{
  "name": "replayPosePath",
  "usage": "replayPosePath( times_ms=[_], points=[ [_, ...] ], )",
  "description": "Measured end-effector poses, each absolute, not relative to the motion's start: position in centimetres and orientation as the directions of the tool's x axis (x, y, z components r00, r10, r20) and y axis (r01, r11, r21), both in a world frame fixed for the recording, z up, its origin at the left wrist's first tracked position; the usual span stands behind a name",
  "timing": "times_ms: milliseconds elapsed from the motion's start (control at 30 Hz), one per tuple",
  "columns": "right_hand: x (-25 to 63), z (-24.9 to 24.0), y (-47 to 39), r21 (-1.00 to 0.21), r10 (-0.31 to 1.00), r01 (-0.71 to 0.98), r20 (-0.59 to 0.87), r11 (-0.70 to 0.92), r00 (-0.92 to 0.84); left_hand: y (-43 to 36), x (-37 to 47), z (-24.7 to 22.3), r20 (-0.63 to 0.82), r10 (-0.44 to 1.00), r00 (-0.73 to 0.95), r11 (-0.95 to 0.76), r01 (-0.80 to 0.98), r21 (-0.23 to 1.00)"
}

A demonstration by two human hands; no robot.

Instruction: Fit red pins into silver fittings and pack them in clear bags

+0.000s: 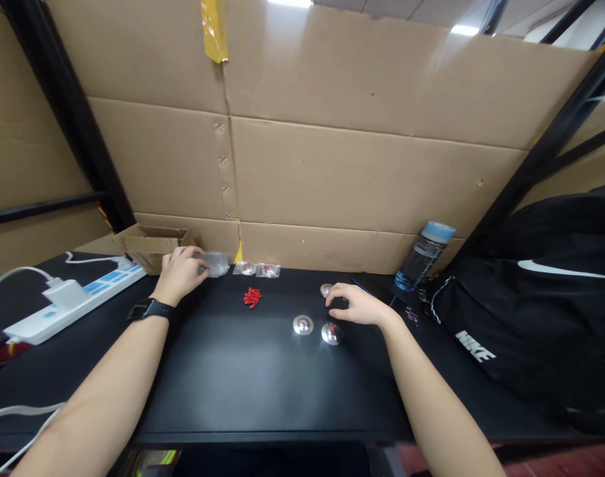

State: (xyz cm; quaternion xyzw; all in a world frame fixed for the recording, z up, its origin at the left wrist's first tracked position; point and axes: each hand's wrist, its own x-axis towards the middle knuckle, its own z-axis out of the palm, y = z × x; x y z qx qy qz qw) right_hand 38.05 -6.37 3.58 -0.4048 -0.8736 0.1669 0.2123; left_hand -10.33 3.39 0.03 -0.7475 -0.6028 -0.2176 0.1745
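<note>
My left hand, with a dark watch on its wrist, is at a clear plastic bag beside the cardboard box; its curled fingers touch the bag's left end. My right hand hovers with bent, parted fingers at a small shiny disc, partly behind the fingertips. Two larger round silver discs with reddish centres, a left one and a right one, lie below it. A pile of small red pieces sits left of centre. Behind it are two clear packets with red-centred discs.
An open cardboard box and a white power strip with a plug and cables are at left. A blue-lidded bottle, keys and a black backpack are at right. Cardboard walls back the black table.
</note>
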Motion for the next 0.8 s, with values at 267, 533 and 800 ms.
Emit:
replayPosePath(
  times_ms=[267, 533, 800],
  points=[
    [38.3, 3.5, -6.2, -0.447, 0.803, 0.67, 0.262, 0.592, -0.535, 3.3, -10.3, 0.2, 0.597, 0.786, 0.159, -0.238, 0.97, 0.056],
    [38.2, 3.5, -6.2, -0.428, 0.812, 0.692, 0.257, 0.581, -0.524, 4.2, -11.0, 0.1, 0.508, 0.831, 0.227, -0.356, 0.919, 0.17],
    [38.3, 3.4, -6.1, -0.429, 0.817, 0.698, 0.24, 0.573, -0.524, 3.8, -11.5, 0.8, 0.488, 0.857, 0.167, -0.291, 0.938, 0.19]
  ],
)
